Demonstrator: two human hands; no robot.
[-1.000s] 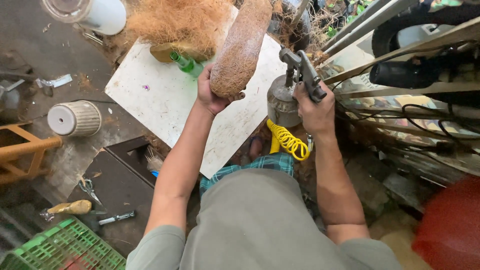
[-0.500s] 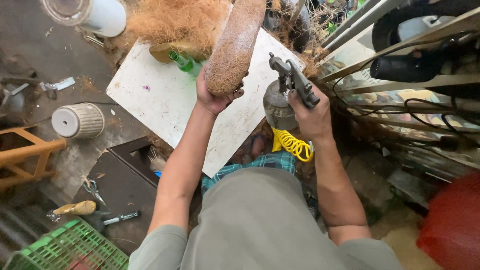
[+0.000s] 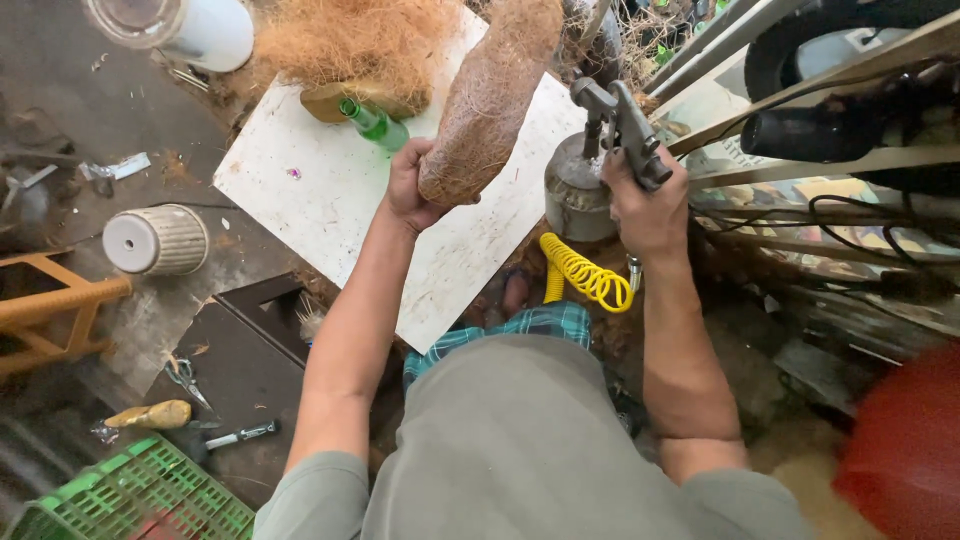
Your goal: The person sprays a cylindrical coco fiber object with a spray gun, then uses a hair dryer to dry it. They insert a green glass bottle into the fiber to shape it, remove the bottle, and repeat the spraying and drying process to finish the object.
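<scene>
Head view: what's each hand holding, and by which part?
Left hand grips the brown fibre-wrapped roll at its lower end. Right hand holds the metal spray gun by its handle.

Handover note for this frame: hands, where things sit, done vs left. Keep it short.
Left hand: grips the lower end of a coir roll, held tilted over the white board.
Right hand: grips the spray gun; its metal cup hangs below, yellow coiled hose trailing.
Green bottle and loose coir lie on the board.
Done or left: cannot tell; no spray visible.
</scene>
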